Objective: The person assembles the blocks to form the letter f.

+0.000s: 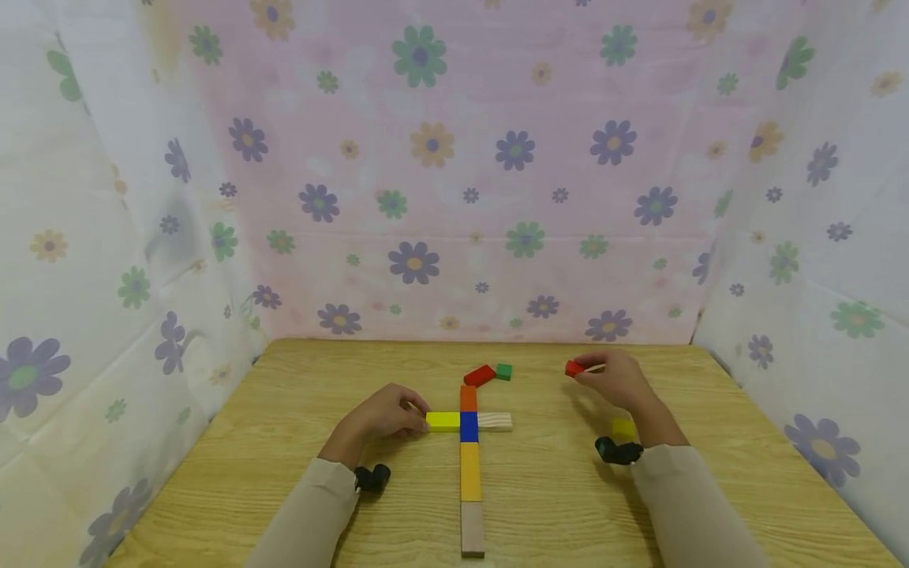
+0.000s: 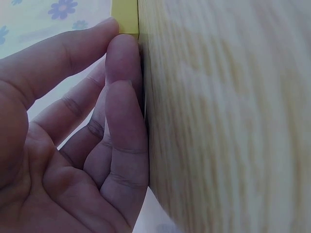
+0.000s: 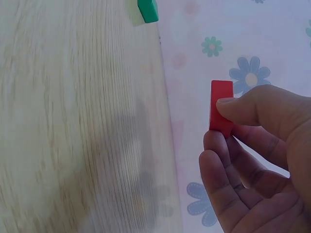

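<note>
Head view shows a cross of blocks on the table [image 1: 284, 473], with the blue block [image 1: 469, 427] at its centre as the landmark. The left hand [image 1: 383, 416] rests its fingertips against the outer end of the yellow block [image 1: 443, 421], which lies touching the blue block's left side; the fingers look nearly straight, pressing rather than gripping. The right hand [image 1: 619, 380] is well to the right of and beyond the blue block, pinching a small red block [image 1: 574, 368] between thumb and fingers, lifted off the table.

A hard push from the left could slide the yellow block into the blue one and skew the line. The pinch on the red block is shallow, so it could slip out.

No writing or labels are readable.
</note>
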The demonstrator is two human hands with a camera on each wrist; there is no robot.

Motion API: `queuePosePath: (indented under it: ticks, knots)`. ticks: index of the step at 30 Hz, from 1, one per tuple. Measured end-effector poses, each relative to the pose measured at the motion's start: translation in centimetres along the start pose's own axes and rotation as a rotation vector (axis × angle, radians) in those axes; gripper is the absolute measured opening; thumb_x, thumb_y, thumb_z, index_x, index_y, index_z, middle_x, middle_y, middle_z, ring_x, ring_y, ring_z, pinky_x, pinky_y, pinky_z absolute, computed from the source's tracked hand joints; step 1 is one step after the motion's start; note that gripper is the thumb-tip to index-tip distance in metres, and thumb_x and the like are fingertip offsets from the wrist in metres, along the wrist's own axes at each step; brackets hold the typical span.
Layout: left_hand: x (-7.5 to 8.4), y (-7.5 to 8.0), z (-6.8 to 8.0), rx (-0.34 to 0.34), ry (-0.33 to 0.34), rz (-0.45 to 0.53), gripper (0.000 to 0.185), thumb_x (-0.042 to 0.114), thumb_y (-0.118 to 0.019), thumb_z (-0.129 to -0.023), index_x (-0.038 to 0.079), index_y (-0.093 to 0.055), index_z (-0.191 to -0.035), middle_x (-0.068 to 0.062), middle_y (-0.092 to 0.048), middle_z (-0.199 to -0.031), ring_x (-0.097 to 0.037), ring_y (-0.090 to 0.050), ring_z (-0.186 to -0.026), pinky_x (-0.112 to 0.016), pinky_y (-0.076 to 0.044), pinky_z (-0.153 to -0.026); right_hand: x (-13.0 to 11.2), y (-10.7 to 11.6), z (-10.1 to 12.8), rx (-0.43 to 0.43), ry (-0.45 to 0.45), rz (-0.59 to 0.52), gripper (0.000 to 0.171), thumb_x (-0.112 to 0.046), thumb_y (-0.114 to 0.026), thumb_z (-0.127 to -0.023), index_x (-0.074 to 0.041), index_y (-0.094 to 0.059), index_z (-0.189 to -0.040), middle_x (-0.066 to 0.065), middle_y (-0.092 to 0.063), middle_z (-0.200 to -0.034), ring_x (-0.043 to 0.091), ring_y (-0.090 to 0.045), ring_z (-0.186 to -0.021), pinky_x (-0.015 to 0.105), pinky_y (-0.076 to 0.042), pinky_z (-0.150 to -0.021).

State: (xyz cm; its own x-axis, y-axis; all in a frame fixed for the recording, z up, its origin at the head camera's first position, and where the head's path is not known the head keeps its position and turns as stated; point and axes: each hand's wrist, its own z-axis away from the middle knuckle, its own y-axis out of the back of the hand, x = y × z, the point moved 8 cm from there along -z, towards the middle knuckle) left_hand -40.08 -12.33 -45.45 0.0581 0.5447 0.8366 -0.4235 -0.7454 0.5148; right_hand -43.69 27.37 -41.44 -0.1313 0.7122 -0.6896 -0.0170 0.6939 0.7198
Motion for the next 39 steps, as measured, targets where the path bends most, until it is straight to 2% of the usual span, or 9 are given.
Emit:
queuePosePath:
  ticks: [9, 17, 27, 32, 39]
  knots:
    - [0.0, 0.0, -0.1, -0.001, -0.010, -0.004, 0.025, 0.017, -0.082, -0.090, 0.007, -0.076, -0.112, -0.005, -0.074, -0.088, -0.017, -0.069, -0.074, -0.032, -0.059, -0.070, -0.8, -1.0, -0.5, 0.020, 0.001, -0.069, 0.042, -0.027, -0.077, -0.095, -0.004, -0.071, -0.129, 0.020, -0.068, -0.128, 0.031, -0.071, -0.103, 0.038, -0.061, -0.080]
    - [0.1, 0.0, 0.2, -0.001, -0.008, 0.007, 0.024, 0.016, -0.081, -0.090, 0.007, -0.076, -0.112, -0.006, -0.074, -0.087, -0.018, -0.068, -0.073, -0.032, -0.059, -0.069, -1.2, -2.5, -1.2, 0.020, -0.009, -0.123, 0.043, -0.028, -0.079, -0.092, -0.005, -0.072, -0.127, 0.019, -0.068, -0.127, 0.028, -0.072, -0.100, 0.040, -0.061, -0.080]
    - [0.0, 0.0, 0.0, 0.002, -0.005, 0.009, 0.025, 0.015, -0.082, -0.089, 0.007, -0.077, -0.111, -0.006, -0.074, -0.089, -0.017, -0.068, -0.074, -0.032, -0.059, -0.069, -2.1, -3.7, -1.9, 0.023, -0.014, -0.154, 0.042, -0.029, -0.082, -0.091, -0.004, -0.074, -0.123, 0.020, -0.068, -0.125, 0.025, -0.071, -0.096, 0.041, -0.061, -0.080]
    - [0.0, 0.1, 0.1, 0.003, -0.001, -0.002, 0.025, 0.016, -0.082, -0.089, 0.007, -0.077, -0.111, -0.006, -0.074, -0.088, -0.018, -0.068, -0.074, -0.031, -0.059, -0.069, -2.2, -4.3, -2.3, 0.034, -0.017, -0.118, 0.037, -0.031, -0.084, -0.089, -0.008, -0.077, -0.117, 0.015, -0.072, -0.118, 0.027, -0.070, -0.098, 0.041, -0.059, -0.081]
    - [0.1, 0.1, 0.1, 0.005, 0.002, -0.007, 0.026, 0.016, -0.083, -0.088, 0.007, -0.076, -0.111, -0.006, -0.073, -0.088, -0.018, -0.068, -0.074, -0.031, -0.059, -0.069, -1.9, -5.1, -2.3, 0.030, -0.109, -0.117, 0.035, -0.032, -0.086, -0.085, -0.012, -0.078, -0.113, 0.010, -0.073, -0.110, 0.027, -0.067, -0.096, 0.040, -0.057, -0.081]
